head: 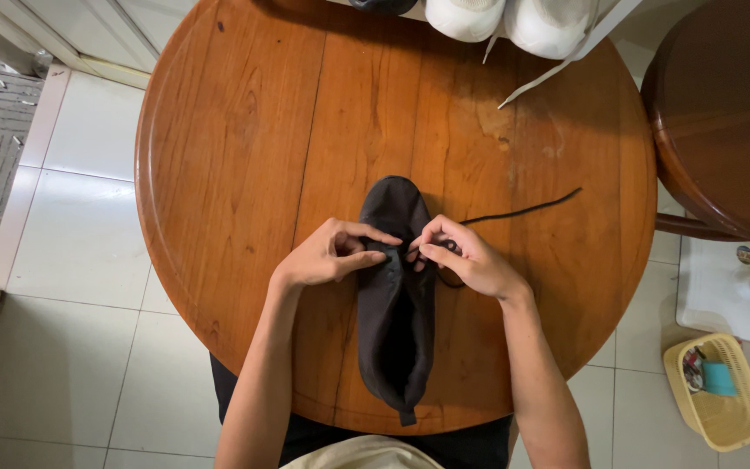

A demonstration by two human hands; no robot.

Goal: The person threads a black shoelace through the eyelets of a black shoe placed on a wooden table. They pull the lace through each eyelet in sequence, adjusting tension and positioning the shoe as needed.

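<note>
shoe: black shoe [395, 295] lay mid-desk [236, 174], heel nearest me
left hand [327, 254]: fingers pinched shut on the shoe's upper
right hand [466, 256]: pinched on the black lace [523, 209] trailing far right
risk: tugging too hard could've yanked the lace out
far edge: white sneakers [514, 19]

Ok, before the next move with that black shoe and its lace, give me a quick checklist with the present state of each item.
1. Black shoe lies flat on the round wooden table, toe pointing away: ok.
2. Left hand pinches the shoe at the eyelet area: ok.
3. Right hand is on the black lace by the eyelets: ok.
4. The lace's free end lies loose on the table to the right, untangled: ok.
5. Lace tip through an eyelet: cannot tell, fingers hide it.
6. White shoes at the far edge are apart from the work: ok.
</note>
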